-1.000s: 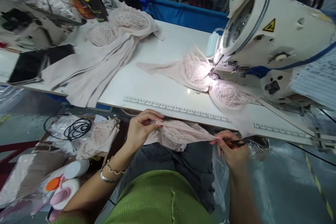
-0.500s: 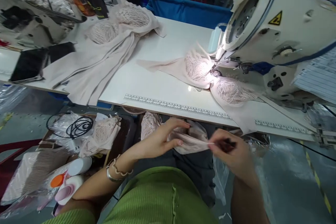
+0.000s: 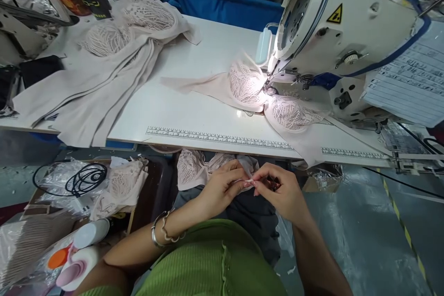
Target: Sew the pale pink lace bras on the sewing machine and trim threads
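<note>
Over my lap, a pale pink lace bra hangs below the table's front edge. My left hand pinches a bit of its light fabric edge between thumb and fingers. Close against it, my right hand pinches the same edge, and a dark object that I cannot make out is tucked in its palm. The fingertips of both hands nearly meet. Above them on the table, another lace bra lies under the lit needle area of the sewing machine.
More bras are piled on the left of the white table, which has a ruler strip along its front. Below left stands a box with a black cable and a lace piece, near bottles. Paper notes hang at right.
My hands have drawn together, the right one moving left toward the left. The fabric stretched between them is now gathered at the fingertips. My view has shifted slightly to the right.
</note>
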Motion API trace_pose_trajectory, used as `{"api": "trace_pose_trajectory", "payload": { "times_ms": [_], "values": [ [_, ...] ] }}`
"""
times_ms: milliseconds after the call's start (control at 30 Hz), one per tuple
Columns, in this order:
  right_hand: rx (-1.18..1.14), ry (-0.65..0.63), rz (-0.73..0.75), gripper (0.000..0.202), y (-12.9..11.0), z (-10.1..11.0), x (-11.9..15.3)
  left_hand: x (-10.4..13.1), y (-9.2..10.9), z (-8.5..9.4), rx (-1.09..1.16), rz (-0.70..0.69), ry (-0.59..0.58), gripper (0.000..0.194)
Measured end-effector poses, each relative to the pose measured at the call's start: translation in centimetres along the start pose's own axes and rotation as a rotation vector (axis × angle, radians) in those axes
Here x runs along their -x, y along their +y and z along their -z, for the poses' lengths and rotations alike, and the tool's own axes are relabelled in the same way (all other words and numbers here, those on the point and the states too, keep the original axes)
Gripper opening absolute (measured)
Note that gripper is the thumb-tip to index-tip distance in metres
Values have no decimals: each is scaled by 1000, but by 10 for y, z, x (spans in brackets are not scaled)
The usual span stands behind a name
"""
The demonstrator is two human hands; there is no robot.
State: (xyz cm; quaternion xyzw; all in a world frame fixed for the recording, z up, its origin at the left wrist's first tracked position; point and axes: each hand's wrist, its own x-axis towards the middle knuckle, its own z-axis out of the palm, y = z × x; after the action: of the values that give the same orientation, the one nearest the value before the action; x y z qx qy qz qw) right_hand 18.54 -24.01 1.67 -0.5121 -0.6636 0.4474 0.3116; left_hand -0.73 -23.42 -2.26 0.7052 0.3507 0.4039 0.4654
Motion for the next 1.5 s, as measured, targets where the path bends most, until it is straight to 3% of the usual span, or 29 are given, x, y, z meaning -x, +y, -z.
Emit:
{"api": "trace_pose_trajectory", "payload": {
  "times_ms": [133, 333, 433, 533, 667, 867, 1067, 1367, 1500],
  "values": [
    [55, 39, 32, 11, 1, -5, -1, 2, -2, -3, 13, 79, 41, 15],
    [-54, 31, -8, 10, 6, -5, 0, 4, -1, -7, 154, 306, 151, 22],
    [-182, 62, -14, 26, 15, -4, 2, 0, 2, -4, 268, 422, 161, 17],
    [-165, 67, -10, 42, 24, -3, 5, -4, 4, -1, 348, 492, 145, 18],
    [1, -11, 26, 55, 24, -1, 7, -6, 5, 1, 381, 521, 143, 21],
    [5, -118, -72, 26, 14, 4, 2, -6, 4, 1, 306, 496, 122, 23],
    [-8, -167, -104, 19, 9, 5, -2, -7, 7, 3, 275, 455, 115, 21],
    [-31, -124, -100, 23, 12, 3, -3, -6, 5, 4, 252, 442, 110, 19],
    [-46, 3, -56, 27, 18, 3, -4, -6, 3, 4, 359, 538, 124, 23]
  ]
}}
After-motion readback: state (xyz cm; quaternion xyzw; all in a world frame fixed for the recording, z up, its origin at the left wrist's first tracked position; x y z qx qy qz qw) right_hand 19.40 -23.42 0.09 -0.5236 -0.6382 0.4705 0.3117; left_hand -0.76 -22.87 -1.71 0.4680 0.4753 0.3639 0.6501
